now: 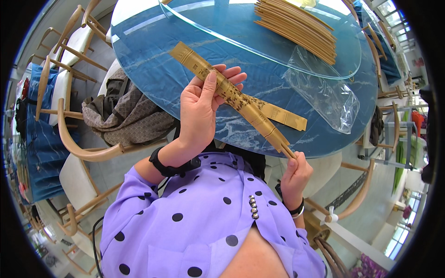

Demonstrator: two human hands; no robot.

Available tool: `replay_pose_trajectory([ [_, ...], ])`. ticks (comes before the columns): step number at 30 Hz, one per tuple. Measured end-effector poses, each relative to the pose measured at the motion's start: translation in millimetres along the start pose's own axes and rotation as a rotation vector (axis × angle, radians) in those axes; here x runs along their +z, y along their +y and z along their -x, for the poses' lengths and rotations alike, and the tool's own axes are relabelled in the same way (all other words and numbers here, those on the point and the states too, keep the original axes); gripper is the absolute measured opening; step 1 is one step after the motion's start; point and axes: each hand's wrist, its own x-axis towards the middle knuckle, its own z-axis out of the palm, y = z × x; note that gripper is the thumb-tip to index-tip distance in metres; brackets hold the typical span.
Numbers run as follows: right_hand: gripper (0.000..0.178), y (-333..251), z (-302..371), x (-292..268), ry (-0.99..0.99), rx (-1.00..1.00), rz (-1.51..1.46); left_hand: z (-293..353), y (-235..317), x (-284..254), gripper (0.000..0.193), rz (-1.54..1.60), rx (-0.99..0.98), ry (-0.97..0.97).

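My left hand holds a long gold paper chopstick sleeve with dark printing, thumb on top and the other fingers partly spread beneath. The sleeve slants from upper left to lower right above the table's near edge. From its lower end stick out the thin tips of wooden chopsticks. Those tips are pinched in my right hand; how many there are is hard to tell. Partly hidden behind the held sleeve, a second gold paper sleeve lies on the blue table.
The round blue marbled table bears a glass turntable. Many bare wooden chopsticks are piled on it. A crumpled clear plastic bag lies at the right. A chair with a patterned grey-brown bag stands at left.
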Motion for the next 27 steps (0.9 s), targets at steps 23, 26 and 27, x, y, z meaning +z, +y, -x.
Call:
replay_pose_trajectory([
  [23,0.03,-6,-2,11,-0.072,0.036,-0.087,-1,3,-2,0.032,0.01,-0.001,0.017],
  [26,0.031,-10,-7,5,-0.138,0.018,-0.262,-3,10,-5,0.036,-0.006,-0.003,0.01],
  [27,0.031,-10,-8,4,-0.162,0.014,-0.34,-3,10,-5,0.036,0.005,-0.016,0.012],
])
